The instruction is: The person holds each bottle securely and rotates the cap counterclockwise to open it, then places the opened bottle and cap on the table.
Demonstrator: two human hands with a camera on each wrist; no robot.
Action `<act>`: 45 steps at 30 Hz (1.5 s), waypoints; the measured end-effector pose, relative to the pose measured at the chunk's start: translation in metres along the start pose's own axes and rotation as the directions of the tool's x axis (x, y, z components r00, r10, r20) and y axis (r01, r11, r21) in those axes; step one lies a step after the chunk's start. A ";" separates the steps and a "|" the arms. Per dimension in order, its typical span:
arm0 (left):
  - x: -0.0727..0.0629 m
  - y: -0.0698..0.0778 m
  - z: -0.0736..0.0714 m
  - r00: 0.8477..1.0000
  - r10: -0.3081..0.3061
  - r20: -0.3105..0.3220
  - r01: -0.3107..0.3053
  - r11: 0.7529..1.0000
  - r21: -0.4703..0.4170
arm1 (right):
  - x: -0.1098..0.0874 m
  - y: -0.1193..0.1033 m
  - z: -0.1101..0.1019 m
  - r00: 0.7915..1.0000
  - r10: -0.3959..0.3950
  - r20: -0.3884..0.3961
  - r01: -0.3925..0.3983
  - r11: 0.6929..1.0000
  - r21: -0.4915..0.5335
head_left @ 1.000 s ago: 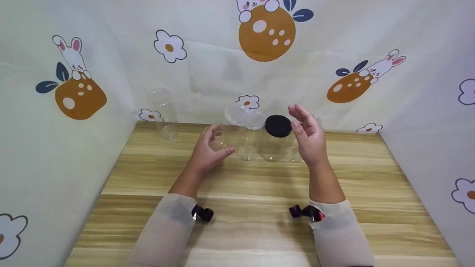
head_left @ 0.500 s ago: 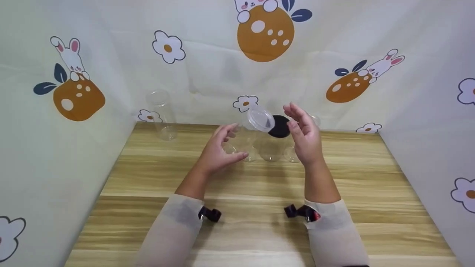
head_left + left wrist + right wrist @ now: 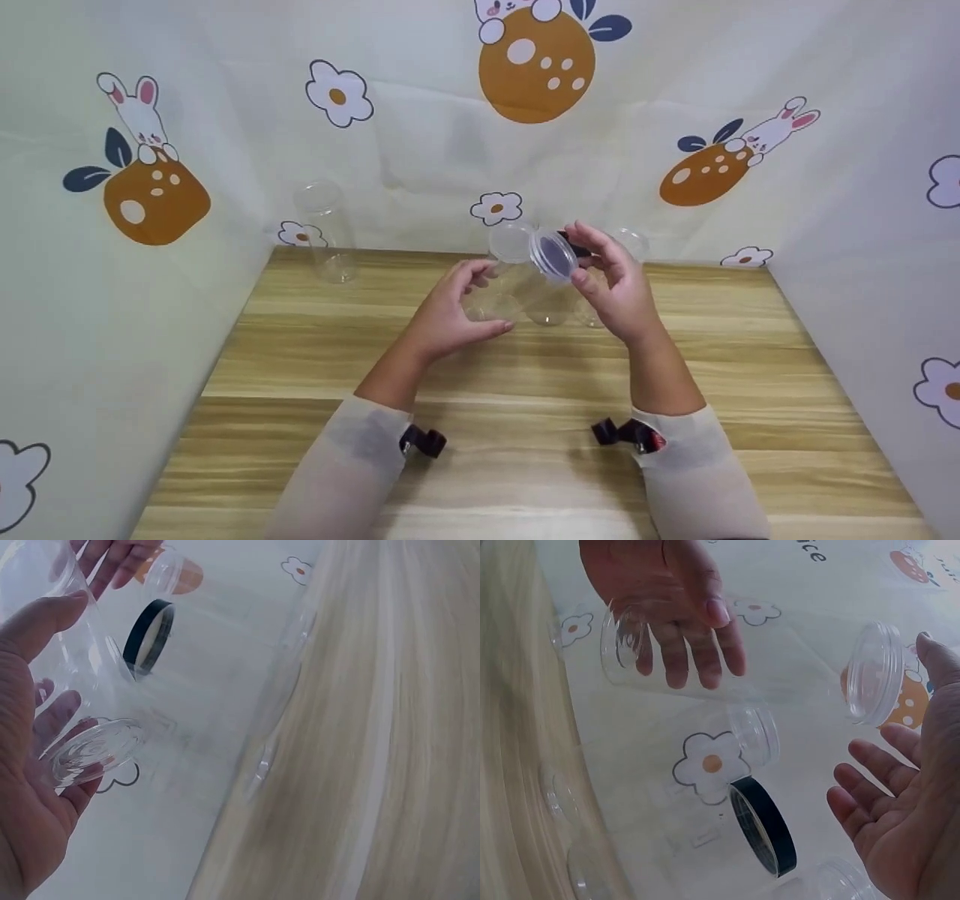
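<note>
The left grip (image 3: 457, 311) curls round a tilted clear jar (image 3: 799, 660) above the surface (image 3: 517, 435); the right grip (image 3: 622, 292), fingers loose and holding nothing, is just beside its lid (image 3: 553, 256). Behind stands a black-lidded jar (image 3: 763, 829); farther left, another clear jar (image 3: 331, 236).

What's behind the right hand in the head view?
Parts of a black lid and of a clear jar: its rim shows, but the right hand hides its middle.

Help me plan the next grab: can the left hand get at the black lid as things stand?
Probably not: the left hand is taken up gripping the tilted jar, whose mouth lies between that hand and the black lid in the head view.
</note>
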State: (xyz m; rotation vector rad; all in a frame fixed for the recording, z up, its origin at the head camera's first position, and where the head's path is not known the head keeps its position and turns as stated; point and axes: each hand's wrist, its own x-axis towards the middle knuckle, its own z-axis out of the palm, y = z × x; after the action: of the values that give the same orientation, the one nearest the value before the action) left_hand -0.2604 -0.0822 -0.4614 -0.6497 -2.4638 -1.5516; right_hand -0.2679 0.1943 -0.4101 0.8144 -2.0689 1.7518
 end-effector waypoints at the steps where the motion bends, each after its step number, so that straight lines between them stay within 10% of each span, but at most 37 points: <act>1: 0.000 0.000 0.000 1.000 -0.001 0.005 0.001 1.000 0.008 | 0.000 0.000 -0.001 1.000 0.002 0.009 -0.002 1.000 -0.011; 29: -0.005 -0.013 -0.003 1.000 -0.006 0.025 0.000 0.968 0.251 | -0.004 0.002 -0.002 0.956 0.276 0.099 -0.234 0.920 -0.315; 45: -0.006 -0.015 -0.004 0.998 0.009 0.061 -0.025 0.963 0.267 | -0.007 -0.001 -0.010 0.955 0.136 0.262 -0.063 0.962 -0.267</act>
State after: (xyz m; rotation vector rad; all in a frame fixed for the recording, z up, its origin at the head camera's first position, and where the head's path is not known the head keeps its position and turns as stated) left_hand -0.2625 -0.0928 -0.4741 -0.6756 -2.6376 -1.1770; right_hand -0.2630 0.2059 -0.4110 0.9341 -2.4969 1.4385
